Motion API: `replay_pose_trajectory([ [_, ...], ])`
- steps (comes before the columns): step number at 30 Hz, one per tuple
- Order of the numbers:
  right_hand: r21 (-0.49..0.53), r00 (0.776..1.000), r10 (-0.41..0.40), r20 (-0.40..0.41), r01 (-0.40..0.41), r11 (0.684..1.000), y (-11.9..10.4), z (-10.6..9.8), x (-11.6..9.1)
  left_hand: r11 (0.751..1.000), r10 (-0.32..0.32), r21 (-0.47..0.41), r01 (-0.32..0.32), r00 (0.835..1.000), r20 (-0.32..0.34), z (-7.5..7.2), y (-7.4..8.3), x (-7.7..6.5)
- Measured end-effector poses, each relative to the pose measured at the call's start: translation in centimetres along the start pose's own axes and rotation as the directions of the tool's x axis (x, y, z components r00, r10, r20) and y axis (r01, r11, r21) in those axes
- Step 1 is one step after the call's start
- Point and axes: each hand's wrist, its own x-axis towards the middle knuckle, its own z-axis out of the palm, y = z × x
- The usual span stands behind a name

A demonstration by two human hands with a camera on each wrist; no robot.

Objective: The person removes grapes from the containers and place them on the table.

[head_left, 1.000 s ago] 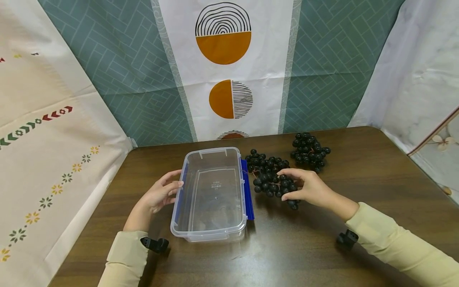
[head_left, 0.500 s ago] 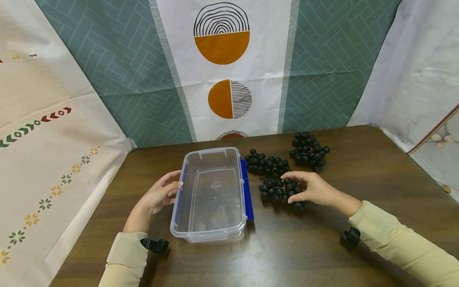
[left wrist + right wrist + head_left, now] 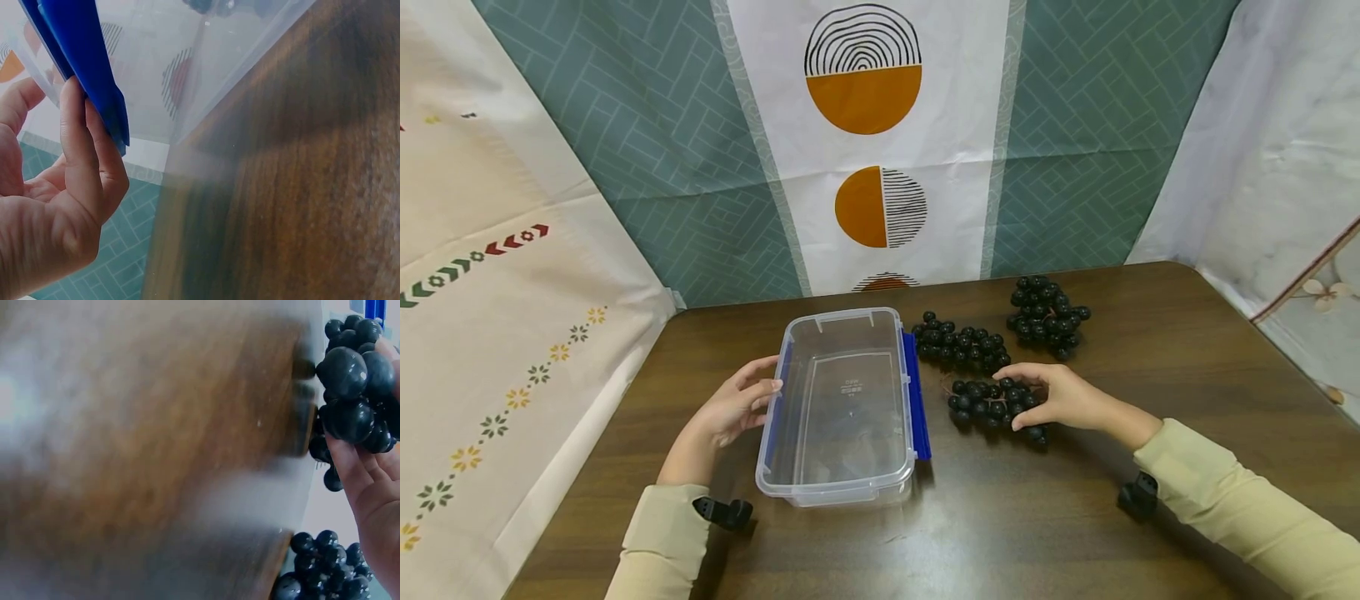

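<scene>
A clear plastic food container (image 3: 853, 417) without a lid stands on the table, a blue latch flap (image 3: 917, 400) hanging from its right side. My left hand (image 3: 741, 404) holds its left rim, the thumb at the edge. In the left wrist view the fingers (image 3: 81, 137) lie against another blue flap (image 3: 84, 56). My right hand (image 3: 1060, 396) grips a bunch of black grapes (image 3: 981, 402) right of the container, thumb and fingers round its right end. The right wrist view shows the grapes (image 3: 350, 381) up close between thumb and fingers.
Just behind the held bunch lies a second bunch of black grapes (image 3: 958, 343), near the container's right side. A third bunch (image 3: 1047, 317) sits farther back to the right. The brown wooden table (image 3: 1000, 533) ends at hanging cloths (image 3: 700, 167) behind.
My right hand has drawn the held grape bunch a little to the right and toward me, away from the bunch behind. The left hand and container have stayed put.
</scene>
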Motion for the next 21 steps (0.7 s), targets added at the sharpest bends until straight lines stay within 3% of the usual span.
replay_pose_trajectory([
  [21,0.03,0.99,-0.008,0.138,0.004,1.0,0.9,-0.8,-0.21,1.0,0.005,-0.026,-0.004,1.0,0.017,-0.08,-0.13,0.03],
])
